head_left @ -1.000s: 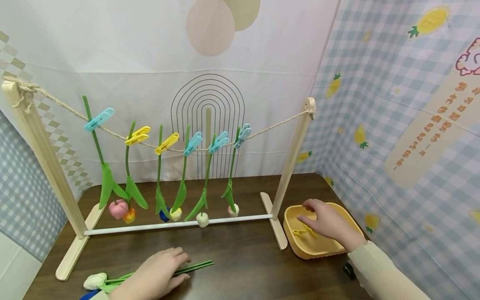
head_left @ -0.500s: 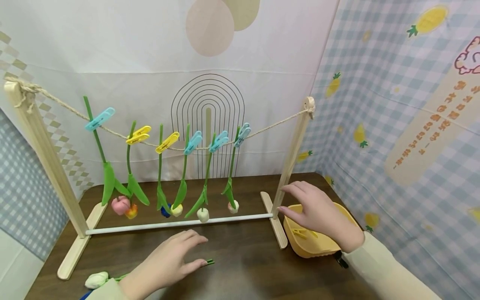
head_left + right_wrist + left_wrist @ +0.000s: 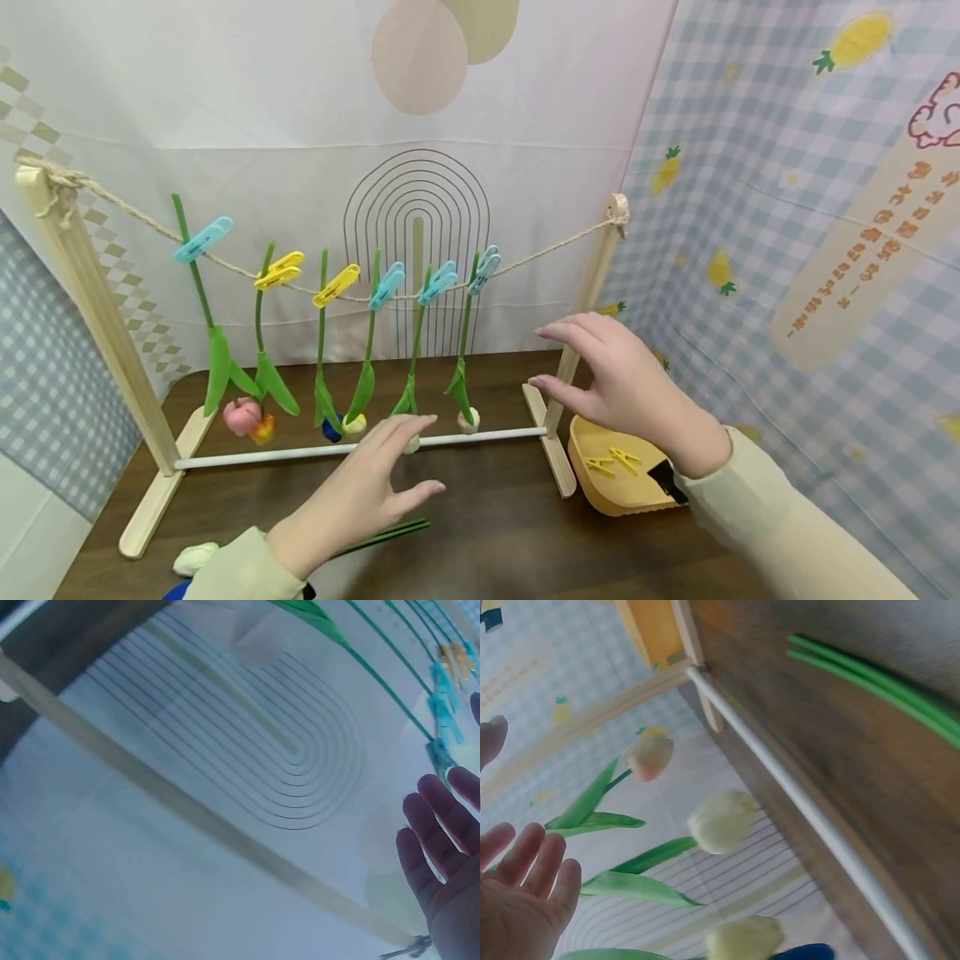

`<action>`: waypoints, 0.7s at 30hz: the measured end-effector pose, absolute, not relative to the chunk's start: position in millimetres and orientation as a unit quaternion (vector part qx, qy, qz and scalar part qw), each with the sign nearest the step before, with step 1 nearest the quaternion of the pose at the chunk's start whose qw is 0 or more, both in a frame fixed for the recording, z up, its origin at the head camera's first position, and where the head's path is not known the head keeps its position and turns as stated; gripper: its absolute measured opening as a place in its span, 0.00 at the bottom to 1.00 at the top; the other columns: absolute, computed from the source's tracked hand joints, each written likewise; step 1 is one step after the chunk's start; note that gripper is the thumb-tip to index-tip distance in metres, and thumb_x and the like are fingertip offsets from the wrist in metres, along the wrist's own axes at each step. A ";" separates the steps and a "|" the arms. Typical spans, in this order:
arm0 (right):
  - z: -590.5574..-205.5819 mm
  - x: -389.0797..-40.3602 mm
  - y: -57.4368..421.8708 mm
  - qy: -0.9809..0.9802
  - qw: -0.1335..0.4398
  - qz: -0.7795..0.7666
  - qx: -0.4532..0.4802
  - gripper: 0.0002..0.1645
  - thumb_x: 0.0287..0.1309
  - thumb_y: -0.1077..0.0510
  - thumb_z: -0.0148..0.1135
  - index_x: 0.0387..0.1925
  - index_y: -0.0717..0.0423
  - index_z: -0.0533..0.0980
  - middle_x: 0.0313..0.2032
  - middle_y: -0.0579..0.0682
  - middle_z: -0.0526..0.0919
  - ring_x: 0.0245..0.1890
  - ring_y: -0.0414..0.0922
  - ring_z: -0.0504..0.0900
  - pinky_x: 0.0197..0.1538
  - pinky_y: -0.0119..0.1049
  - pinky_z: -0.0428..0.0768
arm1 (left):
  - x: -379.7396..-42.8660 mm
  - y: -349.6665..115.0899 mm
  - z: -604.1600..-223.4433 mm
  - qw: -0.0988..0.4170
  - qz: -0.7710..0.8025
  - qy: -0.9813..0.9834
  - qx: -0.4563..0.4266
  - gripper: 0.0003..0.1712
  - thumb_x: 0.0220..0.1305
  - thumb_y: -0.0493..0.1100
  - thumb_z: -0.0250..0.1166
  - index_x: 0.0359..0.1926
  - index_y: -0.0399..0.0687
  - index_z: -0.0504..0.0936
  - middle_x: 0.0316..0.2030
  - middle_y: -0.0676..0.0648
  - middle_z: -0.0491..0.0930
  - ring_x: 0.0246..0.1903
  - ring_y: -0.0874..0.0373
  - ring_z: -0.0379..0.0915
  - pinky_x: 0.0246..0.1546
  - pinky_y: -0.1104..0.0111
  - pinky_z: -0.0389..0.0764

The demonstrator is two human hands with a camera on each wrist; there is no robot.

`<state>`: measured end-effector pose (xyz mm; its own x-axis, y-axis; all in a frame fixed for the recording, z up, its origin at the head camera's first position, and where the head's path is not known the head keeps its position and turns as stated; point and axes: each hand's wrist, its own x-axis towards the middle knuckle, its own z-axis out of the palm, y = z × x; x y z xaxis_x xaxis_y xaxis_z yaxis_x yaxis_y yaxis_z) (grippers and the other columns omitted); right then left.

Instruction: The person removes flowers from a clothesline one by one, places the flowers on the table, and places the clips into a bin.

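Several artificial tulips hang heads down from a twine line (image 3: 551, 254), held by blue and yellow clothespins. A blue clothespin (image 3: 485, 269) pins the rightmost tulip (image 3: 469, 420); a yellow clothespin (image 3: 337, 285) sits near the middle. My left hand (image 3: 356, 500) is raised in front of the rack's white bar, fingers and thumb apart, holding nothing. Below it, green stems (image 3: 390, 533) lie on the table, and a white tulip head (image 3: 195, 558) shows beside my sleeve. My right hand (image 3: 626, 383), also without anything in it, is in front of the right post, thumb and fingers spread.
A yellow basket (image 3: 592, 492) at the right holds several yellow clothespins (image 3: 624, 458). The wooden left post (image 3: 97, 317) and white crossbar (image 3: 277, 455) frame the rack. Patterned cloth walls stand behind and to the right of the brown table (image 3: 480, 550).
My left hand has lifted off the stems on the table and moved up and right. The right hand has risen from over the basket and moved left, toward the rack.
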<state>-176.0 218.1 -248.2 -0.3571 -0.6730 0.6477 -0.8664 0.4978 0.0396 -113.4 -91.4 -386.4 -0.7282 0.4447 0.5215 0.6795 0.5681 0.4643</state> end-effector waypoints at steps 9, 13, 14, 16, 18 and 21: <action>-205.1 -187.4 193.8 -0.775 0.350 0.157 0.502 0.28 0.56 0.45 0.67 0.51 0.61 0.77 0.44 0.53 0.82 0.45 0.51 0.78 0.54 0.46 0.71 | -131.1 -67.3 -359.9 0.200 -0.375 -0.849 -0.314 0.36 0.60 0.52 0.70 0.65 0.46 0.68 0.57 0.48 0.72 0.58 0.56 0.67 0.57 0.58 0.72; -189.9 -191.6 182.6 -0.767 0.360 0.151 0.509 0.28 0.54 0.47 0.69 0.51 0.61 0.77 0.45 0.53 0.82 0.46 0.51 0.77 0.55 0.46 0.70 | -136.7 -56.9 -350.8 0.217 -0.397 -0.841 -0.298 0.36 0.59 0.50 0.70 0.65 0.44 0.68 0.57 0.49 0.72 0.57 0.57 0.68 0.57 0.60 0.71; -186.4 -193.2 179.5 -0.766 0.362 0.147 0.510 0.28 0.54 0.48 0.69 0.51 0.61 0.77 0.45 0.53 0.82 0.46 0.51 0.77 0.55 0.46 0.70 | -137.8 -54.7 -348.8 0.221 -0.402 -0.838 -0.296 0.36 0.59 0.50 0.70 0.65 0.44 0.68 0.57 0.49 0.72 0.57 0.56 0.68 0.57 0.60 0.71; -180.3 -197.1 173.7 -0.765 0.366 0.139 0.511 0.28 0.54 0.48 0.70 0.51 0.62 0.76 0.45 0.54 0.82 0.47 0.52 0.77 0.55 0.47 0.70 | -139.8 -50.7 -344.9 0.228 -0.411 -0.833 -0.291 0.38 0.58 0.51 0.71 0.65 0.43 0.67 0.57 0.49 0.71 0.57 0.55 0.68 0.57 0.60 0.71; -175.8 -201.7 169.0 -0.767 0.368 0.133 0.508 0.29 0.54 0.49 0.69 0.51 0.62 0.76 0.45 0.54 0.82 0.47 0.52 0.77 0.55 0.47 0.70 | -141.2 -47.0 -341.3 0.230 -0.419 -0.830 -0.287 0.41 0.58 0.52 0.71 0.67 0.43 0.65 0.59 0.48 0.69 0.58 0.55 0.67 0.57 0.60 0.71; -172.6 -208.3 164.2 -0.777 0.362 0.131 0.498 0.30 0.53 0.48 0.70 0.52 0.63 0.76 0.45 0.54 0.82 0.47 0.53 0.77 0.55 0.48 0.70 | -143.8 -42.0 -336.6 0.229 -0.428 -0.828 -0.281 0.46 0.57 0.53 0.71 0.70 0.43 0.60 0.63 0.47 0.64 0.60 0.56 0.63 0.59 0.60 0.69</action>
